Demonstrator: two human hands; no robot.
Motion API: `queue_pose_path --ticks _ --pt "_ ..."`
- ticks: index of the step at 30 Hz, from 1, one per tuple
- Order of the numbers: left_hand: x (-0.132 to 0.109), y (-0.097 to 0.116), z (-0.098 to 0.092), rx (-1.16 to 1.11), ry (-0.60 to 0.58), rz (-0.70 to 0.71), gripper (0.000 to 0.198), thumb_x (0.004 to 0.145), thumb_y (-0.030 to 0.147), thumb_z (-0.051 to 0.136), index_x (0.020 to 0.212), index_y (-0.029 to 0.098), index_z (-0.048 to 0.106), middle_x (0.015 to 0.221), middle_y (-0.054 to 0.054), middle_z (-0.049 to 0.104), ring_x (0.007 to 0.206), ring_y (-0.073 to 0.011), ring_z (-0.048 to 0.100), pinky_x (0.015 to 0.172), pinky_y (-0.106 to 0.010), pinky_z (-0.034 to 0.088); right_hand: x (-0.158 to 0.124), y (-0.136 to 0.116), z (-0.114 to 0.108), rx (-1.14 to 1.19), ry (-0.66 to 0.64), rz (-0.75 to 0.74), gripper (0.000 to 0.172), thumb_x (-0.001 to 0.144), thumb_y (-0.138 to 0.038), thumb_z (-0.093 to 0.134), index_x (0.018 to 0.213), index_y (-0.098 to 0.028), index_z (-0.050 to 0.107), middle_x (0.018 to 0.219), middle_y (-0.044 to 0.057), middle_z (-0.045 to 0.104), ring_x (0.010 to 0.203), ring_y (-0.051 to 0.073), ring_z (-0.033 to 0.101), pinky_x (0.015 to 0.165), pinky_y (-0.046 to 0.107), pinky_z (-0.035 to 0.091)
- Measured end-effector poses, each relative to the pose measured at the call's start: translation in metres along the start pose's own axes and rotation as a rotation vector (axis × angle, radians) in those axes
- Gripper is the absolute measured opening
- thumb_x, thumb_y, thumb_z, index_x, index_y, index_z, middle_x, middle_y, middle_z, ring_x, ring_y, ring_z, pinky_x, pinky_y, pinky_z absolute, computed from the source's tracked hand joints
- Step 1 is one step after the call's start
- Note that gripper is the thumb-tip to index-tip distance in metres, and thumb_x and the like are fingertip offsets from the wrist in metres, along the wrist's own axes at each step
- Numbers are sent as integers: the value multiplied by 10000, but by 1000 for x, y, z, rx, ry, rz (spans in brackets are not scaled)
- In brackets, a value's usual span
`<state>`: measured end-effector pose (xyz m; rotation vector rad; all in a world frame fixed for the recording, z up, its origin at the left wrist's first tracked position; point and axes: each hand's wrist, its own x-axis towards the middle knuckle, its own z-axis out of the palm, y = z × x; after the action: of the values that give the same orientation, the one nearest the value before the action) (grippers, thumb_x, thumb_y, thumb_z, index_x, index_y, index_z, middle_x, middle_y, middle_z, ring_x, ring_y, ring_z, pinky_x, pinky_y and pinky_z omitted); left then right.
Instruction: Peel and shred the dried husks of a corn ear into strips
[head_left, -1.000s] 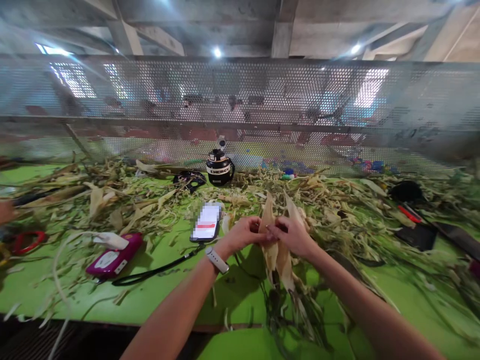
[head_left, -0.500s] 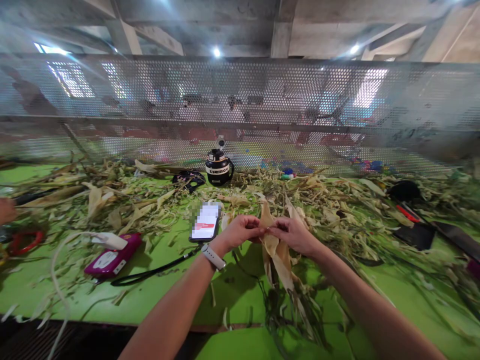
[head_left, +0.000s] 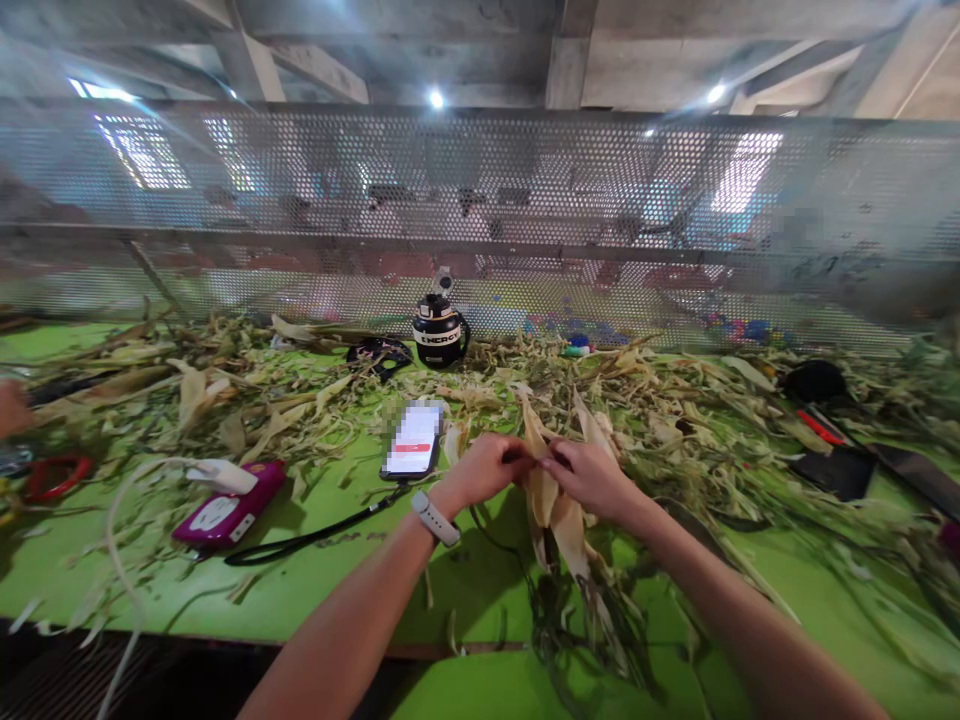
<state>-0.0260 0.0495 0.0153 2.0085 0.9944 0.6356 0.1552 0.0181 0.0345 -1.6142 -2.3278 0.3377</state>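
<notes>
Dried corn husks (head_left: 568,530) hang in a pale bundle between my two hands, their darker, stringy ends trailing over the green table's front edge. My left hand (head_left: 487,468), with a light watch strap at the wrist, pinches the bundle's upper part from the left. From the right, my right hand (head_left: 589,475) pinches the same spot, its fingertips nearly meeting the left ones. What exactly lies between the fingertips is too small to see. Just left of my left hand a phone (head_left: 412,440) with a lit screen lies on the table, a black strap (head_left: 315,535) attached.
Husk scraps (head_left: 720,420) cover much of the green table (head_left: 315,600). A purple power bank (head_left: 232,508) with a white plug and cable lies left. A black jug (head_left: 439,332) stands before a perforated metal screen (head_left: 480,170). Another person's hand (head_left: 11,410) shows at far left.
Both hands stay at the husks; the left hand has turned slightly, its fingers curling in more. The other person's hand at far left has shifted a little. The view has moved slightly.
</notes>
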Motion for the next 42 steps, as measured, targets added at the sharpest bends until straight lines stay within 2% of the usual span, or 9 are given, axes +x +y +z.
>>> queue_pose_path --ticks 10,16,19,21,23,25,28,35,42 --pt "-4 15 8 385 162 33 218 832 219 451 732 145 631 712 -74 652 637 -160 564 592 -247 358 -2 -8 9 -142 163 86 185 875 -233 411 799 -195 575 803 78 674 686 176 590 586 262 335" --pt "-3 -3 -32 577 454 -270 262 848 195 385 811 136 638 810 -134 670 775 -235 606 674 -309 391 -2 70 -64 232 808 480 92 747 -254 520 752 -183 580 660 44 625 553 158 523 529 269 375" --pt "-2 -7 -46 394 532 -358 212 824 234 464 721 133 620 753 -116 662 750 -220 605 672 -309 418 -8 93 -93 645 985 620 216 662 -385 619 691 -192 528 564 -8 549 448 116 440 441 247 354" --pt "-1 -5 -42 -3 422 -375 211 791 296 548 667 135 604 674 -72 653 660 -174 600 644 -286 446 -9 84 -92 872 821 559 316 572 -434 701 670 -185 533 544 -33 519 428 85 405 414 225 332" --pt "1 -2 -30 -438 224 -377 217 720 347 650 703 133 620 670 -42 664 621 -139 601 655 -278 476 -8 61 -75 995 492 425 382 526 -463 746 687 -164 571 565 -37 524 436 66 409 413 209 315" --pt "1 2 -16 -636 78 -381 308 604 395 751 678 124 626 658 -35 668 595 -121 603 666 -275 491 -5 33 -50 1027 151 333 404 531 -481 759 680 -150 584 578 -33 537 461 64 439 444 209 338" --pt "-1 6 -1 -744 -49 -389 382 515 434 794 650 116 631 604 -23 654 545 -103 592 643 -260 492 1 5 -17 978 -100 207 381 556 -452 765 624 -137 561 560 -40 520 504 61 438 475 203 328" --pt "-4 9 1 -776 -147 -352 385 585 487 708 559 125 580 502 -11 587 454 -98 541 524 -236 430 3 5 5 948 -99 154 436 497 -391 808 716 -162 508 619 -56 536 561 77 487 509 204 366" --pt "-5 14 1 -828 -86 -173 343 518 345 818 697 122 628 680 13 605 666 -88 545 717 -232 425 3 -6 0 1034 -107 263 486 582 -540 723 799 -181 479 521 -83 507 394 57 421 401 199 344"
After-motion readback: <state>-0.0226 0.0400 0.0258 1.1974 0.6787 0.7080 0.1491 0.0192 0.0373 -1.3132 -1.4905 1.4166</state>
